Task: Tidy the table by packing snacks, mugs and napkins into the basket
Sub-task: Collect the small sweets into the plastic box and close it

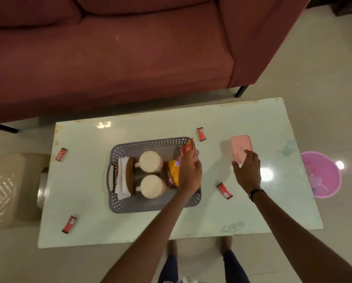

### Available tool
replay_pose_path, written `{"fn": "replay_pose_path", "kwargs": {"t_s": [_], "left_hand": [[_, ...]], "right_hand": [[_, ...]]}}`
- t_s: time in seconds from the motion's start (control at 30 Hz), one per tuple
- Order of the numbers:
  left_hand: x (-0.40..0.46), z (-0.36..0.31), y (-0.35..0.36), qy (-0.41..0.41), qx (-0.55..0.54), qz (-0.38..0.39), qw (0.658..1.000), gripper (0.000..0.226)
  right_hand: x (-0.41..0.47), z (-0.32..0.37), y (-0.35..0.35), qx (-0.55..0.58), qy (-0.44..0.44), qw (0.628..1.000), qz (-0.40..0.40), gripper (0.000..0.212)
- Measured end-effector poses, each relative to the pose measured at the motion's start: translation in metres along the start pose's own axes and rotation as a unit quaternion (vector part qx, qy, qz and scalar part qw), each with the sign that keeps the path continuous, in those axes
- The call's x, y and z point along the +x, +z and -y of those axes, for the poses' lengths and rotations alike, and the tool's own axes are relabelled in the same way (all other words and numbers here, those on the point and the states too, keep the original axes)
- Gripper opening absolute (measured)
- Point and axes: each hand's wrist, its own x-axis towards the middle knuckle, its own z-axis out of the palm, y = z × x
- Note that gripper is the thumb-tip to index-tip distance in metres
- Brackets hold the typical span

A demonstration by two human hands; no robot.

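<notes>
A grey perforated basket (130, 207) sits mid-table. Inside it are two white mugs (150, 161) (152, 185), brown coasters (130, 174) and white napkins (121, 178) at its left end. My left hand (189, 172) grips snack packets at the basket's right end: a red one (186, 148) and an orange one (174, 168). My right hand (247, 172) reaches with spread fingers over the near end of a pink box (240, 144). Several small red chocolate bars lie on the table: (201, 133), (224, 190), (61, 154), (69, 224).
The pale table (222, 217) stands before a maroon sofa (109, 58). A beige plastic stool (12, 190) is on the left, a pink bin (322, 174) on the floor at right. My legs show below the table's near edge.
</notes>
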Motion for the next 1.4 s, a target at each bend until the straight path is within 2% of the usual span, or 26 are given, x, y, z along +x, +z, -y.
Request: {"fn": "replay_pose_path", "kwargs": {"t_s": [0.1, 0.17, 0.27, 0.37, 0.6, 0.77, 0.87, 1.03, 1.17, 1.3, 1.4], "left_hand": [[0.003, -0.017, 0.045, -0.054, -0.069, 0.022, 0.996, 0.029], [0.008, -0.021, 0.069, -0.124, -0.123, 0.032, 0.984, 0.028], [0.014, -0.026, 0.092, -0.254, -0.262, 0.043, 0.930, 0.027], [0.017, -0.023, 0.105, -0.300, -0.302, 0.029, 0.904, 0.030], [0.009, -0.002, 0.125, -0.341, -0.283, 0.027, 0.896, 0.034], [0.000, -0.002, 0.133, -0.350, -0.303, 0.091, 0.882, 0.058], [0.005, -0.012, 0.137, -0.355, -0.330, 0.117, 0.867, 0.065], [0.013, -0.020, 0.149, -0.318, -0.296, 0.108, 0.894, 0.077], [0.015, -0.020, 0.151, -0.311, -0.300, 0.089, 0.898, 0.085], [0.017, -0.011, 0.144, -0.316, -0.348, 0.114, 0.875, 0.068], [0.018, -0.003, 0.139, -0.319, -0.365, 0.131, 0.865, 0.058]], "right_hand": [[0.019, -0.006, 0.001, -0.019, -0.002, 1.000, 0.004, 0.077], [0.033, -0.009, 0.003, -0.019, -0.003, 1.000, 0.002, 0.085], [0.055, -0.015, 0.008, -0.034, -0.002, 0.999, 0.012, 0.088], [0.067, -0.022, 0.012, -0.063, -0.017, 0.998, 0.024, 0.087], [0.056, -0.035, -0.001, -0.064, -0.051, 0.994, 0.066, 0.090], [0.038, -0.038, -0.027, 0.089, 0.031, 0.989, 0.115, 0.086], [0.030, -0.036, -0.044, 0.151, 0.049, 0.975, 0.153, 0.085], [0.028, -0.034, -0.061, 0.207, 0.057, 0.958, 0.188, 0.080], [0.036, -0.037, -0.069, 0.278, 0.080, 0.930, 0.228, 0.080], [0.043, -0.042, -0.074, 0.342, 0.095, 0.889, 0.288, 0.066], [0.047, -0.049, -0.082, 0.369, 0.089, 0.850, 0.364, 0.055]]}}
